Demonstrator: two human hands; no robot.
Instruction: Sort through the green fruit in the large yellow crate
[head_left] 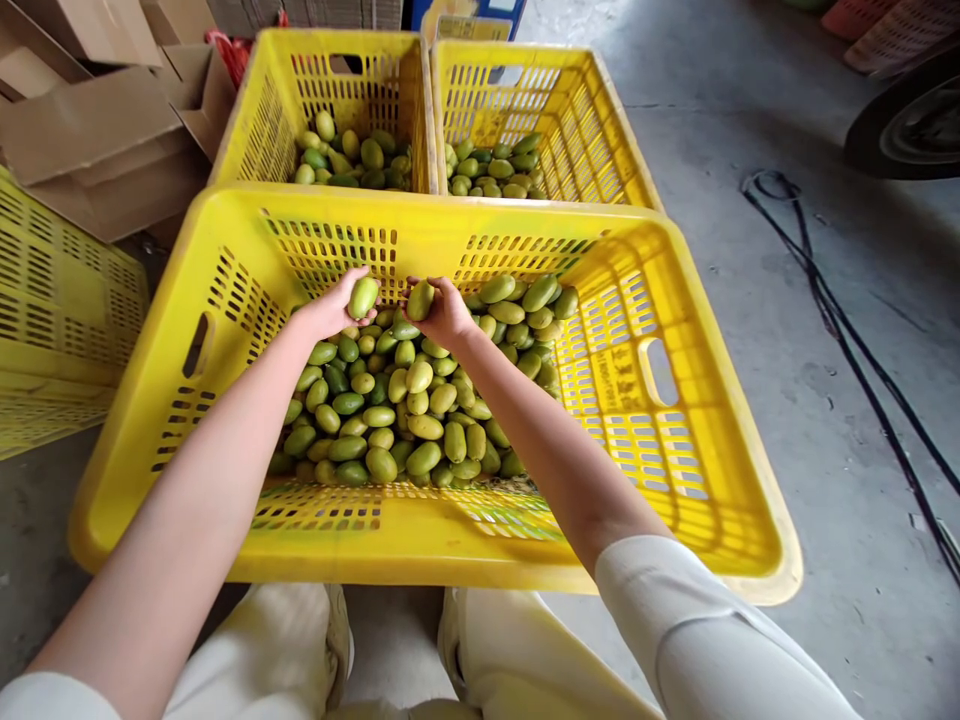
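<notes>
Left hand [351,303] and right hand [444,314]: one fruit apiece

Your left hand gripped a smooth, light-green oval fruit [364,297], thumb and fingers curled around it. Your right hand, just beside it, gripped a yellow-green oval fruit [421,300]; the two fruits did not touch. Both were above the far part of a heap of green and yellowish oval fruits [382,410] in the large yellow slotted plastic crate [480,570] in front of you. Heap mixed: some dark green, others paler.

Beyond the far rim, side by side: a yellow slotted crate at back left [259,130] and a yellow slotted crate at back right [600,130], each with similar fruits at the bottom. Brown cardboard boxes [90,130] lay to the left, near another yellow slotted crate [56,310]. On the grey floor [742,290] to the right, a doubled black cable [840,320]; part of a black wheel [915,125] showed farther off.
</notes>
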